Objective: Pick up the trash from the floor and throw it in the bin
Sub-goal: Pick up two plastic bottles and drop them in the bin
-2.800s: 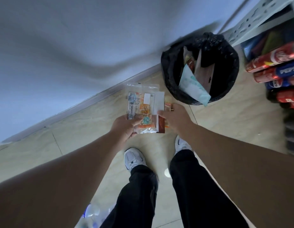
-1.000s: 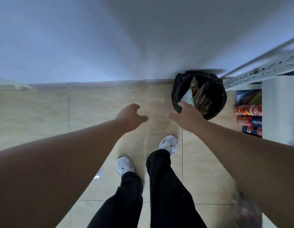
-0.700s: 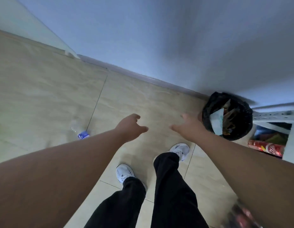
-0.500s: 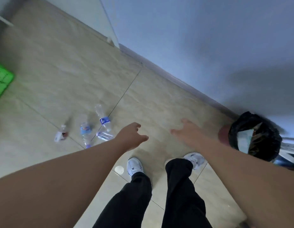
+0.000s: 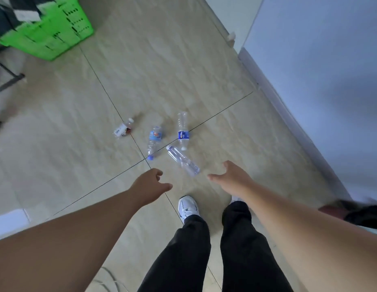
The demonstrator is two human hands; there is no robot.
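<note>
above the tiled floor [image 5: 183, 70], left hand [image 5: 148, 185] and right hand [image 5: 232, 178] reach forward, both spread wide, holding nothing.

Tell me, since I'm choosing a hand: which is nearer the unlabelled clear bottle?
Right. The right hand is just beside the unlabelled clear bottle; the left hand sits slightly farther.

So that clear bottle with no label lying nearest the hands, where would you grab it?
Probably around the middle of its body, from above. The unlabelled bottle lies flat on the floor, cap end pointing away and to the left, so its round side faces up. The open right hand is nearest; fingers could close across the width. Its cap sits close to another bottle, so the far end looks more crowded.
</note>
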